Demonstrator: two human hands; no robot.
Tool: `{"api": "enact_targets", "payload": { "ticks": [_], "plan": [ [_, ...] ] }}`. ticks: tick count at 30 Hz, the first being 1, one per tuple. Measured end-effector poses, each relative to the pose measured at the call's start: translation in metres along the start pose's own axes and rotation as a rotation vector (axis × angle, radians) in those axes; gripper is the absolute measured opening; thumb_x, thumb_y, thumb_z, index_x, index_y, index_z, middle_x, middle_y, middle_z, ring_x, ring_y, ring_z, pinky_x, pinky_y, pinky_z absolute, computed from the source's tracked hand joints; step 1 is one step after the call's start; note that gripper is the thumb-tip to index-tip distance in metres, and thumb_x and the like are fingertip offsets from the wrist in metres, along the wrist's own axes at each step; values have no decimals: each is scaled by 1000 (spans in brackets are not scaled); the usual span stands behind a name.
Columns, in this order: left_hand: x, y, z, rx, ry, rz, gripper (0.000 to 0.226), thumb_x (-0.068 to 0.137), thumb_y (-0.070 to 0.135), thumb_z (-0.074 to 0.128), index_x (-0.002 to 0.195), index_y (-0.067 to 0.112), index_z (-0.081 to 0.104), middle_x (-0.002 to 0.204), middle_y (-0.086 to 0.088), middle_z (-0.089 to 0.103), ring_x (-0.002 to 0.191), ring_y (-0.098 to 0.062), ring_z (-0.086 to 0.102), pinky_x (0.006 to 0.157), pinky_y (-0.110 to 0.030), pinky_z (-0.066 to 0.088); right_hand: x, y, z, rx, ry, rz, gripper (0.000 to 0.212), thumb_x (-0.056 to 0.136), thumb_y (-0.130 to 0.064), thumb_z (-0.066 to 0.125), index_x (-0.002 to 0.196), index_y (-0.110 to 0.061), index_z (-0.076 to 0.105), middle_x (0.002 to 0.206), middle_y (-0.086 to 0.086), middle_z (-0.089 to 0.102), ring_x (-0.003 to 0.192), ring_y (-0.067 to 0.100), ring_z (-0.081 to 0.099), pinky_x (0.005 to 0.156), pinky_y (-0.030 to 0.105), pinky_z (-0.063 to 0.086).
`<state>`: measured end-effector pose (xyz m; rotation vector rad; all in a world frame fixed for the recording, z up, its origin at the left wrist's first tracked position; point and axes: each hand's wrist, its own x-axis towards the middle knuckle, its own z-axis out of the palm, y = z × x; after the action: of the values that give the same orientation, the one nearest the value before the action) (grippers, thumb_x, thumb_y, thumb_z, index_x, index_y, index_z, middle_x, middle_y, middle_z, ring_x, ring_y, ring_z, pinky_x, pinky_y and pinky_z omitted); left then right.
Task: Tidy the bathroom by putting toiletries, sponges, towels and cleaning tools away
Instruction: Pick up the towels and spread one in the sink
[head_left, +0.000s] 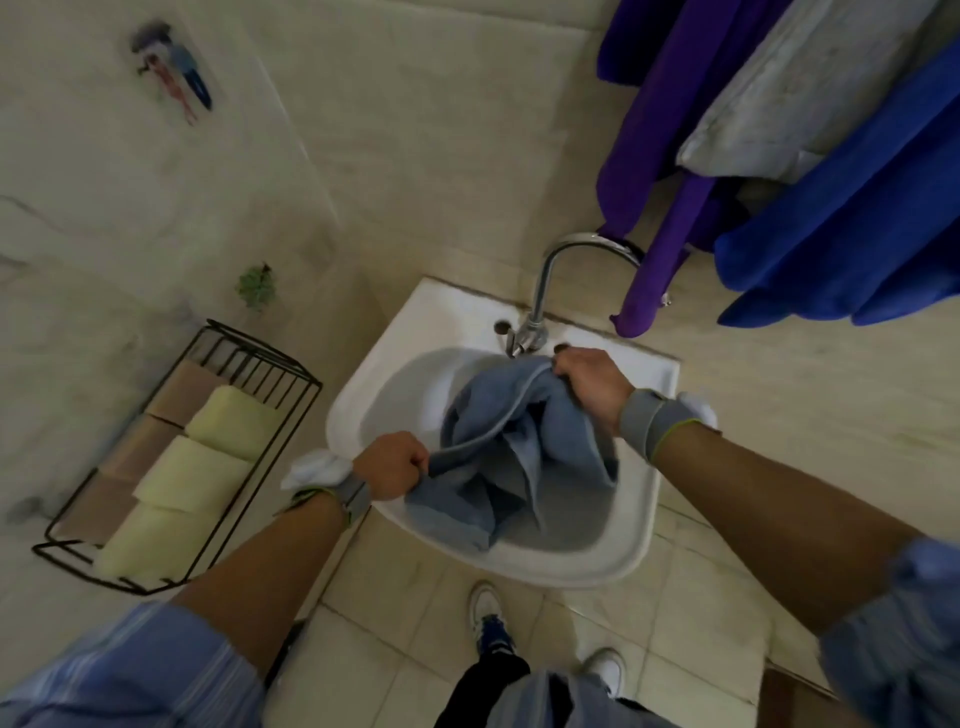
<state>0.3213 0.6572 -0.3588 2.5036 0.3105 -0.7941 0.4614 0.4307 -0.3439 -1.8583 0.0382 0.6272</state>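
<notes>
Both hands are on the crumpled grey-blue cotton towel, bunched in the white ceramic basin. The left hand fists one hem, the right hand pinches the far edge under the curved chrome tap. Risk: lifting carelessly, the cloth could snag that spout or trail onto the floor.

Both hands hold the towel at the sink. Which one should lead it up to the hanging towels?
Probably the right hand: it grips the grey-blue towel by the faucet, on the side where the hanging towels are. The left hand grips the near edge, farther from them.
</notes>
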Motion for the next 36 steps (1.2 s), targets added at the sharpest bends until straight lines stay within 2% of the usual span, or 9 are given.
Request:
{"api": "enact_targets", "payload": {
  "ticks": [3,6,13,16,21,24,31,33,36],
  "plan": [
    [6,27,0,-48,150,127,19,90,14,59,106,6,66,110,-13,66,105,-30,61,93,-35,46,-13,-29,-7,91,-53,-39,27,84,-9,53,59,-18,57,64,2,54,69,15,50,67,29,42],
    [10,68,-3,-186,251,221,53,78,33,76,122,11,54,112,-11,60,102,-27,59,89,-35,47,-33,-54,-19,113,-140,-96,24,84,-8,55,61,-15,59,63,2,52,65,13,49,64,28,41],
    [14,128,-33,-386,394,345,30,68,23,69,81,-4,65,81,-17,64,85,-31,64,74,-34,47,-82,-94,-89,-39,-232,-172,7,84,-9,65,83,-2,65,75,12,54,69,17,51,64,27,44],
    [5,147,-68,-419,503,436,13,63,15,56,52,13,49,66,-21,57,68,-22,53,64,-39,43,-99,-103,-125,-244,-203,-194,10,77,-16,76,74,-9,71,70,5,64,65,12,58,61,23,48],
    [-17,200,-113,-500,528,586,27,71,-11,49,66,15,46,55,2,42,49,2,38,48,-19,31,-122,-114,-162,-423,-134,-191,25,85,-19,71,85,6,71,79,13,66,72,19,57,71,35,48],
    [-33,231,-134,-515,346,691,28,73,-19,51,88,3,55,73,-7,56,62,-2,51,57,-15,42,-139,-128,-184,-374,-115,-221,28,91,-18,64,93,9,68,87,17,68,76,26,61,75,42,52],
    [-79,308,-175,-494,282,963,19,75,23,74,91,21,63,86,3,63,80,-6,58,74,-17,46,-179,-170,-229,-117,177,-488,15,93,-1,49,92,6,63,84,13,59,81,21,53,75,35,43],
    [-90,333,-185,-355,320,1074,33,76,25,78,104,25,62,101,11,65,93,0,62,84,-12,47,-189,-185,-240,-141,265,-574,17,92,-1,49,90,-4,66,82,6,61,80,15,54,73,28,44],
    [-102,366,-202,-141,514,1171,37,83,15,71,116,24,56,109,6,63,100,-10,62,92,-25,48,-204,-207,-258,-242,433,-697,16,92,-7,52,95,-14,67,83,-5,64,76,4,55,70,17,45]
  ]
}}
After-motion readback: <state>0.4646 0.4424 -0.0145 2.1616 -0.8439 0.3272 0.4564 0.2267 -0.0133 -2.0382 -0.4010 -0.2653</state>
